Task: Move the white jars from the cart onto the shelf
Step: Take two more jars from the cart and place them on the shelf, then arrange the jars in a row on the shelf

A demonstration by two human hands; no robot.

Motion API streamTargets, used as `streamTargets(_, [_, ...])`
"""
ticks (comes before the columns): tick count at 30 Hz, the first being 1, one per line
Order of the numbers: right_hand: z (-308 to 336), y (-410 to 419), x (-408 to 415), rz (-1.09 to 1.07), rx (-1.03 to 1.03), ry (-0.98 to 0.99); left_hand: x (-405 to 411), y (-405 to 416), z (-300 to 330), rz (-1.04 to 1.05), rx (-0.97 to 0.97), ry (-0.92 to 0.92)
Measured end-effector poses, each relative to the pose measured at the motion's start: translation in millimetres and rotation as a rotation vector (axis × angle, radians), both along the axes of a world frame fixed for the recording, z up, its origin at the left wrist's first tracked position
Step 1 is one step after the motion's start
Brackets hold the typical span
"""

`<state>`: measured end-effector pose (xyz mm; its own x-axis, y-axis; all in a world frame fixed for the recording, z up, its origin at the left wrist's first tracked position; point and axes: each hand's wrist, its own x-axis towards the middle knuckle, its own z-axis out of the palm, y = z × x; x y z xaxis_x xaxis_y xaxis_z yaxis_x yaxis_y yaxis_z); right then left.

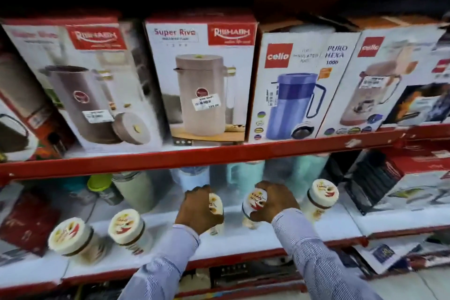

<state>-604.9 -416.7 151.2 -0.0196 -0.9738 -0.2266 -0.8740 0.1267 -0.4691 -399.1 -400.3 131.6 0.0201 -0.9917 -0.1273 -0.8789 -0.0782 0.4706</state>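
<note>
— While both sleeves reach in from six o'clock, what have your hands got?

— My left hand [198,209] is closed round one white jar [216,204], fingers wrapped over its side, lid showing at the hand's three o'clock. My right hand [272,202] is clamped on a second jar [255,202], whose printed lid faces nine o'clock of that hand. The two jars sit just beside each other, mid-shelf.

— Are they standing on the shelf?

— Their bases are low against the white shelf [243,238] board; whether they touch it, I cannot tell, the picture is blurred.

— Any others already there?

— Three. One jar [321,198] stands at three o'clock of my right hand, free of it. Two more lean at about eight o'clock of my left hand: the nearer jar [126,228] and the far-left jar [71,236], close together.

— And above?

— At twelve o'clock, over the red rail [170,157], boxed flasks: a Rishabh box [202,80], a Cello box [299,85].
</note>
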Motion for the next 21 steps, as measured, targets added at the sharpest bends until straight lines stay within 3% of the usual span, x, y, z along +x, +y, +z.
streamTargets(6, [-22.3, -12.7, -6.5, 0.129, 0.12, 0.052, -7.7, -10.1, -22.5, 0.08, 0.054, -0.021])
streamTargets(13, [-16.6, -14.2, 0.9, 0.22, 0.188, 0.185, -4.6, 1.7, -11.6, 0.09, 0.112, 0.077])
streamTargets(18, [8.8, 5.5, 21.4, 0.228, -0.057, 0.238, 12.7, 31.5, 15.8, 0.042, -0.026, 0.102])
streamTargets(21, [27.8, 25.3, 72.9, 0.292, -0.224, 0.121, 70.4, 65.3, 30.5, 0.1, -0.122, 0.085])
